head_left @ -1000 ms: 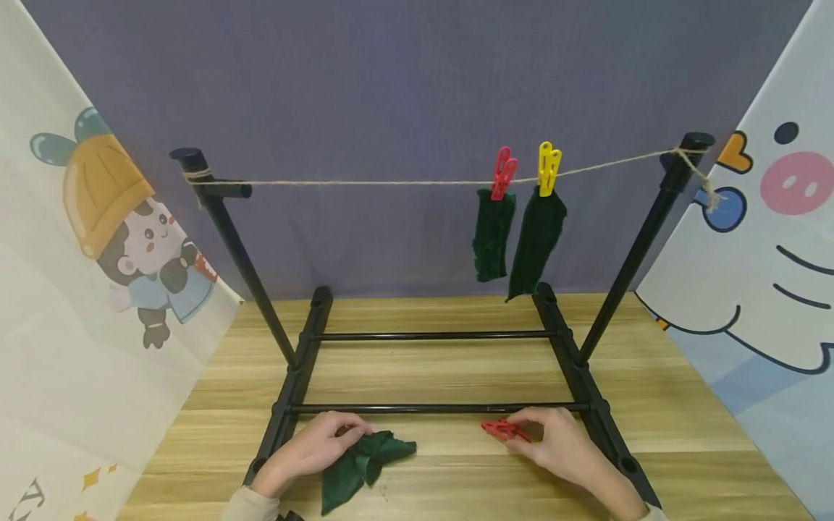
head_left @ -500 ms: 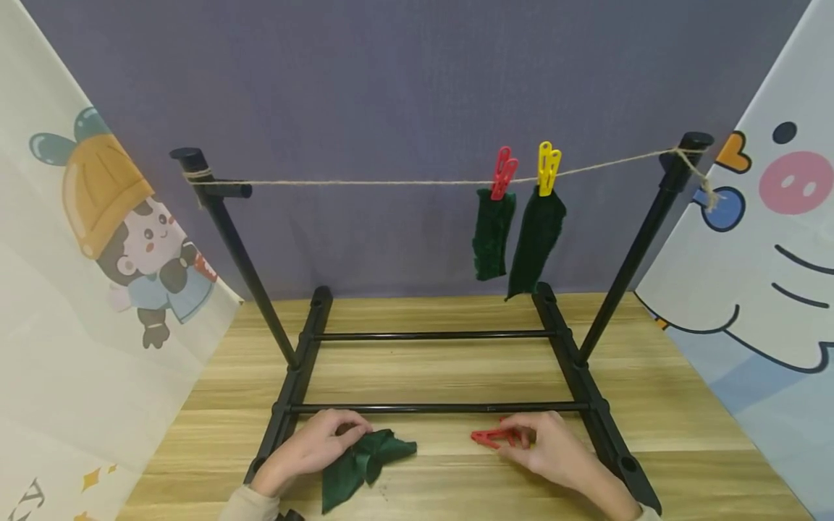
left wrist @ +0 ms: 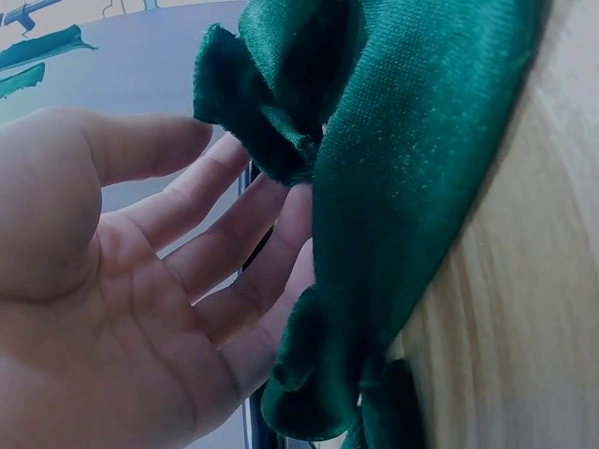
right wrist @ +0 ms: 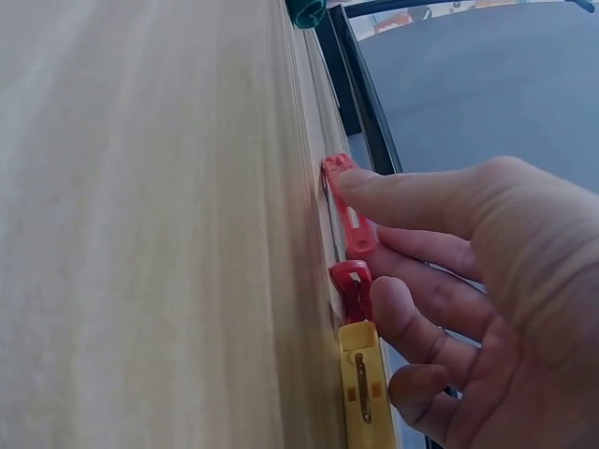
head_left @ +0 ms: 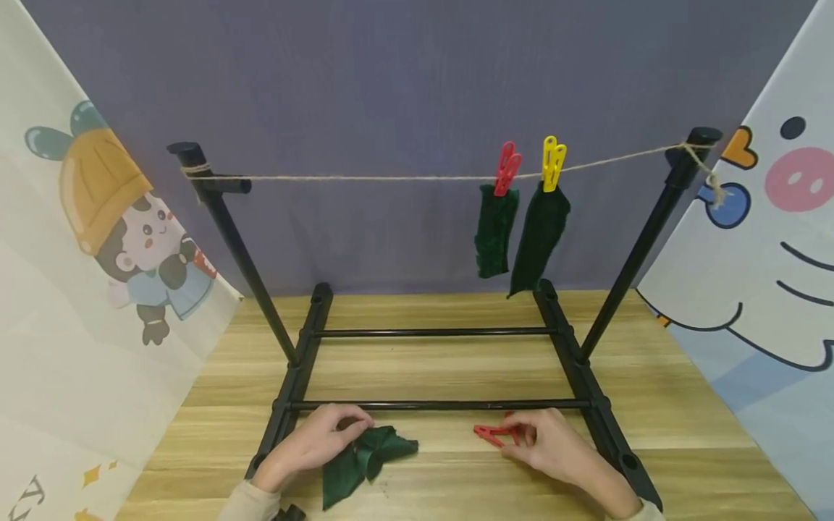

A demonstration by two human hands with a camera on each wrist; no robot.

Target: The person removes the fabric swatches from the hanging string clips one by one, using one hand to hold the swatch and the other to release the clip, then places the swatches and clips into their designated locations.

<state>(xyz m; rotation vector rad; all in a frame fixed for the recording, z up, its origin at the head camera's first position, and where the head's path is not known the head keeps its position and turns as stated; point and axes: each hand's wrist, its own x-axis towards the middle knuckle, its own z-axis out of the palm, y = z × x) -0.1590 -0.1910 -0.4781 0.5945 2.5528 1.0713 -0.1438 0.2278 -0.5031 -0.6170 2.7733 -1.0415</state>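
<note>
Table [head_left: 704,441]: toward its near edge, left of middle, lies the green cloth [head_left: 342,479]. Your left hand [head_left: 319,438] touches it—can't tell whether it pinches; best take one smooth edge. Right of middle, your right hand [head_left: 552,447] pinches a red clip [head_left: 483,432]; keep to the handle end, probably, clear of the yellow clip [right wrist: 367,398]. Versus a second ago: clip turned, slightly farther left—cloth unmoved.

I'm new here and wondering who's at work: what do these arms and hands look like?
A person's bare left hand and right hand, with no gloves or rings visible. Light beige sleeves show at the head view's lower edge.
</note>
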